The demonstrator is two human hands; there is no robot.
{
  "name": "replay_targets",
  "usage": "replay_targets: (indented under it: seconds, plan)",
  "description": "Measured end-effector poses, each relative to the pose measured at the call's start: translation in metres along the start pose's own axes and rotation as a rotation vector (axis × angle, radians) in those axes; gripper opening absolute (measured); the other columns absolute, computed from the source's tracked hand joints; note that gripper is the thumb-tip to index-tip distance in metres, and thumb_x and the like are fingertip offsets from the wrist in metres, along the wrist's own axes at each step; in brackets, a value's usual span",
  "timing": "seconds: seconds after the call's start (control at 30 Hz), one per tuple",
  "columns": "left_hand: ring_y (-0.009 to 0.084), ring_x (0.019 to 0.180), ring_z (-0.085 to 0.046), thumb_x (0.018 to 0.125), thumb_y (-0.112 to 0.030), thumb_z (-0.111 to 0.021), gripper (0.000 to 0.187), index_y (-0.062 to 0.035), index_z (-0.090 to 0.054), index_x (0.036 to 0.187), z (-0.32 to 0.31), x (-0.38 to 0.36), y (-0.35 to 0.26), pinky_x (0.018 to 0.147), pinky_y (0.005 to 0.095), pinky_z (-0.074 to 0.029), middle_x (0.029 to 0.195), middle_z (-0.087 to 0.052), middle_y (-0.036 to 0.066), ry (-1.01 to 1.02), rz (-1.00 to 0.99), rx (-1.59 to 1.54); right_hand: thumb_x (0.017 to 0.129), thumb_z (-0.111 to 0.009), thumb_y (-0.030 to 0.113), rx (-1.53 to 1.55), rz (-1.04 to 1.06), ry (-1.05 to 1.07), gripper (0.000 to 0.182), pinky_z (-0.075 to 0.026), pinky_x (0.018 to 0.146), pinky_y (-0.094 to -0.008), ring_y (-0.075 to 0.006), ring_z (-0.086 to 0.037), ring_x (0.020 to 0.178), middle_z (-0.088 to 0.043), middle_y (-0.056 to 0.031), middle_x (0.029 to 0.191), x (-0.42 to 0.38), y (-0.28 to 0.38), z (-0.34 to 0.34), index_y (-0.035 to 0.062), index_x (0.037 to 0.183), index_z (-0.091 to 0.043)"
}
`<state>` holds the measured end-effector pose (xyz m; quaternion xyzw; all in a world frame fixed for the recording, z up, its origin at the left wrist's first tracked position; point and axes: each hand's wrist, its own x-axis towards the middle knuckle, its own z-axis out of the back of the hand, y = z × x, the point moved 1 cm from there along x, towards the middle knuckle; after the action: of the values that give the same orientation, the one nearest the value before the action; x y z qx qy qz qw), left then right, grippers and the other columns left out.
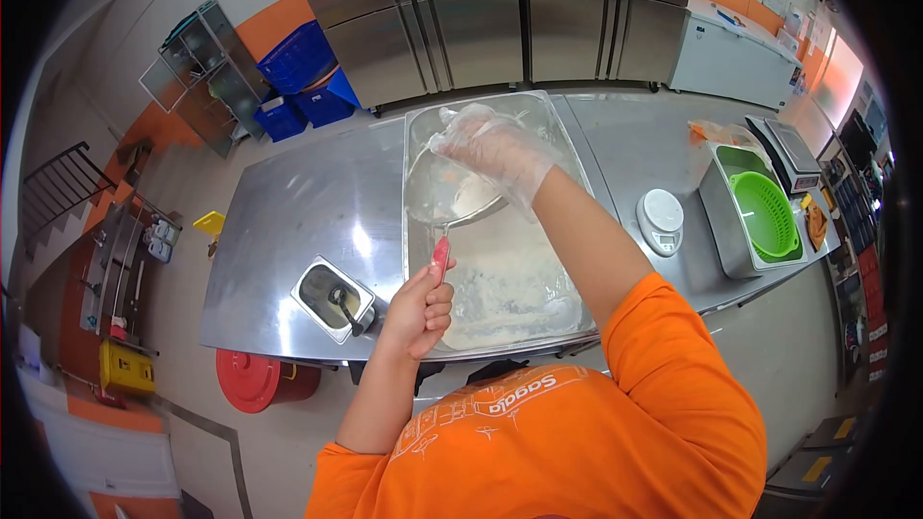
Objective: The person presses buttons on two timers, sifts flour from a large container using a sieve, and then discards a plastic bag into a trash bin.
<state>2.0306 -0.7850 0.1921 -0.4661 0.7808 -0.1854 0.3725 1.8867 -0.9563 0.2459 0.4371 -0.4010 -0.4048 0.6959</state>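
- We are closing our left hand (420, 306) tight around the red handle (440, 256) of a sieve (452, 194).
- Our gloved right hand (492, 147), fingers spread, is pressing into the sieve's bowl.
- The sieve is hanging over the floury steel tray (510, 279), at 12 o'clock from our left hand.
- A white scale (661, 220) is sitting at 3 o'clock from the tray.

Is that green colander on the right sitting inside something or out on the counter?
Inside. The green colander sits within a steel tub, whose walls surround it.
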Motion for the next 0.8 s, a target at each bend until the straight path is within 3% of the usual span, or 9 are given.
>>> replay_targets:
  seconds: [0.1,0.17,0.2,0.27,0.4,0.5,0.57,0.7,0.8]
  plan:
    - [0.0009,0.042,-0.025,0.09,-0.024,-0.042,0.022,-0.009,-0.045,0.105,-0.008,-0.01,0.01,0.035,0.0146,-0.022,0.056,-0.031,-0.007,-0.021,0.042,0.024,0.069,-0.062,0.022,-0.319,-0.008,-0.067,0.036,-0.041,0.079,-0.0305,-0.021,-0.055,0.092,-0.059,-0.0131,0.098,-0.004,0.01,0.001,0.0019,0.099,-0.058]
    - [0.0009,0.042,-0.025,0.09,-0.025,-0.043,0.022,-0.009,-0.046,0.105,-0.003,-0.003,0.009,0.035,0.0145,-0.022,0.056,-0.031,-0.007,-0.02,0.041,0.019,0.071,-0.061,0.024,0.076,0.054,-0.101,0.037,-0.04,0.08,-0.0302,-0.023,-0.054,0.096,-0.057,-0.0143,0.103,0.0,-0.005,-0.007,0.002,0.101,-0.057]
    - [0.0009,0.042,-0.025,0.09,-0.025,-0.043,0.022,-0.0091,-0.046,0.105,0.001,0.0,0.01,0.035,0.0143,-0.022,0.056,-0.031,-0.007,-0.019,0.039,0.013,0.071,-0.061,0.024,0.078,0.05,-0.098,0.037,-0.04,0.08,-0.0302,-0.023,-0.054,0.096,-0.057,-0.0143,0.103,0.0,-0.007,-0.006,0.002,0.101,-0.057]
    - [0.0011,0.042,-0.025,0.09,-0.025,-0.043,0.022,-0.009,-0.046,0.104,0.001,-0.001,0.011,0.036,0.0142,-0.023,0.057,-0.031,-0.007,-0.033,0.034,-0.011,0.078,-0.055,0.037,-0.269,0.049,0.078,0.054,-0.031,0.094,-0.0286,-0.0264,-0.041,0.114,-0.042,-0.0147,0.124,0.005,-0.003,0.003,0.0035,0.119,-0.046]
    - [0.001,0.042,-0.025,0.09,-0.026,-0.043,0.022,-0.0096,-0.046,0.105,0.002,0.0,0.013,0.036,0.0142,-0.022,0.057,-0.031,-0.007,-0.032,0.043,0.029,0.079,-0.053,0.038,-0.397,-0.072,0.054,0.056,-0.032,0.093,-0.0285,-0.0266,-0.041,0.114,-0.043,-0.0145,0.123,-0.001,0.005,0.001,0.0043,0.123,-0.043]
    - [0.0009,0.041,-0.024,0.09,-0.026,-0.043,0.022,-0.0098,-0.046,0.105,-0.004,-0.004,0.014,0.035,0.014,-0.021,0.056,-0.03,-0.007,-0.061,0.037,0.047,0.079,-0.053,0.039,-0.33,-0.017,0.086,0.056,-0.032,0.093,-0.0284,-0.0262,-0.042,0.113,-0.044,-0.0145,0.123,0.009,0.003,0.0,0.0044,0.122,-0.043]
    - [0.0008,0.04,-0.024,0.09,-0.025,-0.042,0.022,-0.0096,-0.047,0.105,-0.006,-0.003,0.013,0.033,0.0138,-0.02,0.056,-0.03,-0.007,-0.065,0.063,0.071,0.078,-0.054,0.038,-0.542,0.012,0.091,0.056,-0.032,0.093,-0.0281,-0.0253,-0.043,0.112,-0.044,-0.0139,0.123,0.016,-0.007,-0.003,0.0037,0.122,-0.043]
    - [0.0009,0.042,-0.024,0.09,-0.028,-0.044,0.022,-0.0111,-0.045,0.103,0.0,-0.001,0.012,0.036,0.0144,-0.02,0.056,-0.029,-0.007,-0.063,0.029,0.078,0.078,-0.054,0.038,-0.379,-0.063,0.067,0.055,-0.032,0.093,-0.0286,-0.0246,-0.043,0.112,-0.044,-0.0133,0.123,0.009,-0.014,0.0,0.0034,0.12,-0.045]
    - [0.001,0.042,-0.024,0.089,-0.028,-0.044,0.023,-0.0111,-0.046,0.104,-0.002,-0.003,0.01,0.035,0.0145,-0.02,0.056,-0.029,-0.007,-0.012,0.064,0.083,0.078,-0.054,0.039,-0.494,0.041,0.001,0.055,-0.032,0.093,-0.0294,-0.0243,-0.044,0.111,-0.045,-0.0124,0.122,0.011,-0.021,0.0,0.0029,0.118,-0.046]
